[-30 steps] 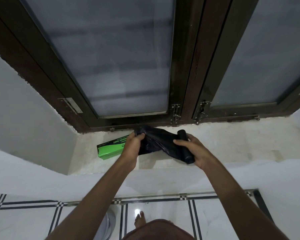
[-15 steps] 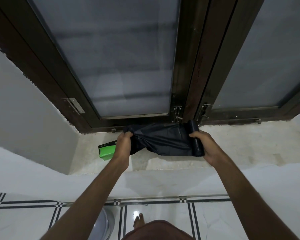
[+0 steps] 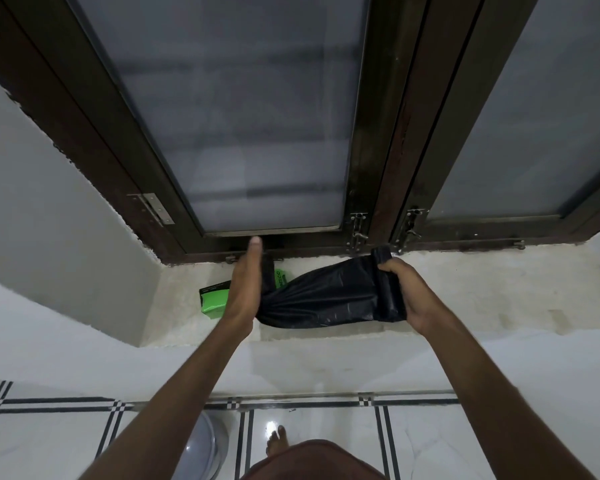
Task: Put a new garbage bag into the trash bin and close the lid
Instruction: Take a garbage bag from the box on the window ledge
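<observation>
A black garbage bag [image 3: 326, 299] is stretched out over the stone window sill [image 3: 465, 296] between my two hands. My right hand [image 3: 413, 296] grips the black roll of bags [image 3: 383, 258] at the bag's right end. My left hand [image 3: 245, 285] is at the bunched left end, thumb pointing up, its fingers hidden behind the plastic. A green box of garbage bags [image 3: 212, 302] lies on the sill behind my left hand. A grey rounded thing [image 3: 205, 445], possibly the bin, shows on the floor under my left forearm, mostly hidden.
A dark wooden window frame [image 3: 371, 188] with frosted panes and metal latches [image 3: 357, 233] stands right behind the sill. A white wall ledge [image 3: 84, 341] runs below it. The floor has white tiles with black stripes [image 3: 326, 403]. My bare foot [image 3: 278, 441] is on the floor.
The hands have pulled further apart and the bag has unrolled longer. My left hand's thumb has lifted upward. The roll end has moved right and lower.
</observation>
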{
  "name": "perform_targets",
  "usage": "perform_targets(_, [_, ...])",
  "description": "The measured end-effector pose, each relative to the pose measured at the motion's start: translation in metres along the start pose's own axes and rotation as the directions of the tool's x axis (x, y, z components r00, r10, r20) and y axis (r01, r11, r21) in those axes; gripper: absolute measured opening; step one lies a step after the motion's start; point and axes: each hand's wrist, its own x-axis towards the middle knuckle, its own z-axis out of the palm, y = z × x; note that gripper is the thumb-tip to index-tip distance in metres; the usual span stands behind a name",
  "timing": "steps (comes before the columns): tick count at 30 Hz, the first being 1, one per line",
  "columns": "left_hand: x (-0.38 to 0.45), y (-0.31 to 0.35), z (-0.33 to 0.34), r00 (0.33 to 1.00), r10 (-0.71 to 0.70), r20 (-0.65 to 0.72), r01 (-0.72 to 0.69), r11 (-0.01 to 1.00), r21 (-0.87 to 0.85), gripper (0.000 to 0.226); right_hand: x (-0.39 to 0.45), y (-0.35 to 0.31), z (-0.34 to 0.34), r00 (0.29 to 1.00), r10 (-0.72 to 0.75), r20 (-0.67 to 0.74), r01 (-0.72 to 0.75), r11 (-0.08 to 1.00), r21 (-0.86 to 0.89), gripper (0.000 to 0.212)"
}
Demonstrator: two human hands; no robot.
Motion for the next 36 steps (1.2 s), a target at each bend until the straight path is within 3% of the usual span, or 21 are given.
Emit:
perform_targets(1, [-0.003, -0.002, -0.001, 0.990, 0.112, 0.081, -0.130, 0.956, 0.262, 0.080, -0.001, -0.001, 0.003, 1.000, -0.023, 0.002, 0.023, 0.999, 0.030, 0.034])
perform_targets(3, [0.002, -0.007, -0.002, 0.950, 0.183, 0.254, -0.305, 0.724, 0.619, 0.070, 0.001, -0.002, 0.009, 0.997, -0.078, 0.007, 0.077, 0.995, 0.069, 0.032])
perform_targets(5, [0.005, -0.010, -0.001, 0.930, 0.153, 0.335, -0.366, 0.493, 0.790, 0.043, 0.000, -0.003, 0.012, 0.994, -0.109, 0.017, 0.108, 0.993, 0.054, 0.037])
perform_targets(7, [0.006, -0.012, -0.001, 0.927, 0.187, 0.325, -0.375, 0.432, 0.820, 0.040, -0.001, -0.004, 0.012, 0.990, -0.137, 0.030, 0.136, 0.990, 0.036, 0.033])
perform_targets(8, [0.006, -0.011, -0.002, 0.932, 0.189, 0.309, -0.362, 0.502, 0.785, 0.032, -0.001, -0.003, 0.011, 0.990, -0.138, 0.028, 0.137, 0.990, 0.041, 0.031])
perform_targets(10, [0.007, -0.008, -0.003, 0.957, 0.165, 0.240, -0.276, 0.776, 0.567, 0.014, -0.002, -0.004, 0.008, 0.993, -0.116, 0.017, 0.115, 0.991, 0.065, 0.030])
perform_targets(12, [0.004, -0.003, -0.003, 0.979, 0.060, 0.193, -0.116, 0.949, 0.293, 0.018, -0.003, -0.002, 0.008, 0.996, -0.081, 0.027, 0.079, 0.994, 0.075, 0.030])
perform_targets(14, [0.003, -0.001, -0.001, 0.982, -0.020, 0.190, 0.014, 0.999, 0.031, 0.025, -0.006, -0.002, 0.010, 0.999, -0.026, 0.038, 0.022, 0.995, 0.098, 0.029])
perform_targets(16, [-0.002, 0.004, 0.002, 0.970, -0.037, 0.242, 0.090, 0.973, -0.212, 0.030, -0.008, -0.002, 0.013, 0.998, 0.016, 0.055, -0.024, 0.991, 0.133, 0.030])
perform_targets(18, [-0.007, 0.011, 0.008, 0.966, -0.043, 0.255, 0.126, 0.939, -0.320, 0.033, -0.007, -0.001, 0.015, 0.997, 0.007, 0.083, -0.017, 0.992, 0.128, 0.030])
perform_targets(20, [-0.010, 0.015, 0.013, 0.973, -0.058, 0.221, 0.137, 0.923, -0.360, 0.030, -0.004, 0.002, 0.017, 0.997, -0.035, 0.068, 0.030, 0.997, 0.075, 0.044])
perform_targets(23, [-0.008, 0.017, 0.014, 0.983, -0.104, 0.151, 0.153, 0.918, -0.365, 0.024, -0.004, 0.002, 0.018, 0.995, -0.066, 0.079, 0.062, 0.997, 0.055, 0.041])
perform_targets(25, [-0.004, 0.015, 0.010, 0.983, -0.099, 0.158, 0.150, 0.924, -0.352, 0.047, -0.007, -0.001, 0.018, 0.994, -0.068, 0.088, 0.062, 0.996, 0.068, 0.030])
perform_targets(27, [-0.002, 0.013, 0.005, 0.989, -0.035, 0.144, 0.068, 0.971, -0.230, 0.072, -0.008, -0.004, 0.018, 0.996, -0.057, 0.068, 0.050, 0.994, 0.098, 0.025])
perform_targets(29, [-0.002, 0.010, 0.004, 0.985, 0.041, 0.167, -0.042, 0.999, 0.002, 0.081, -0.007, -0.005, 0.019, 0.998, -0.030, 0.048, 0.024, 0.993, 0.118, 0.024])
perform_targets(33, [-0.002, 0.005, 0.006, 0.942, 0.134, 0.307, -0.265, 0.858, 0.441, 0.054, -0.006, -0.005, 0.025, 0.999, 0.009, 0.040, -0.015, 0.990, 0.141, 0.042])
perform_targets(36, [-0.003, 0.004, 0.010, 0.925, 0.143, 0.351, -0.335, 0.743, 0.579, 0.029, -0.004, -0.006, 0.027, 0.997, -0.058, 0.047, 0.054, 0.995, 0.087, 0.050])
